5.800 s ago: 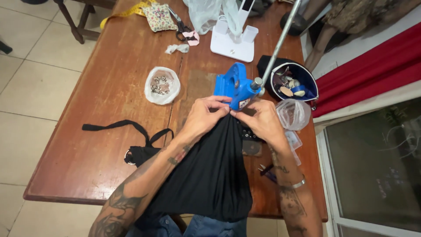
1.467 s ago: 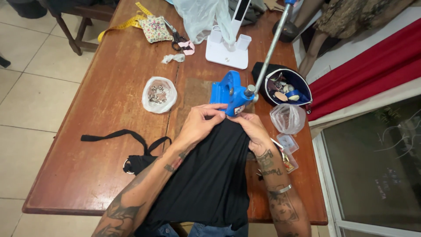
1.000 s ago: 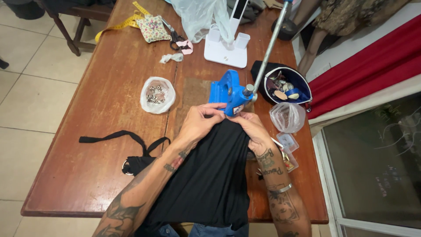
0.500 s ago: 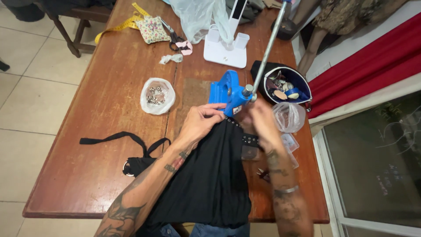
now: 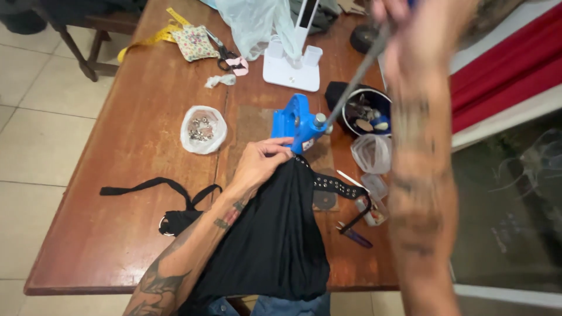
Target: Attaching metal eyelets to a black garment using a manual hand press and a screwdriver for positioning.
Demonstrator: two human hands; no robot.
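Left hand (image 5: 260,164) pinching black fabric (image 5: 275,234) just under the blue press (image 5: 295,120); right hand (image 5: 410,23) up the lever (image 5: 357,73), grip too blurred to tell. Best keeping cloth flat, fingers clear.

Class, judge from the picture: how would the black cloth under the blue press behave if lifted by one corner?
The black cloth would probably sag limply: it drapes over the table edge in soft folds. It looks light, since the left hand pins it with fingertips alone. Its studded strip might hang heavier.
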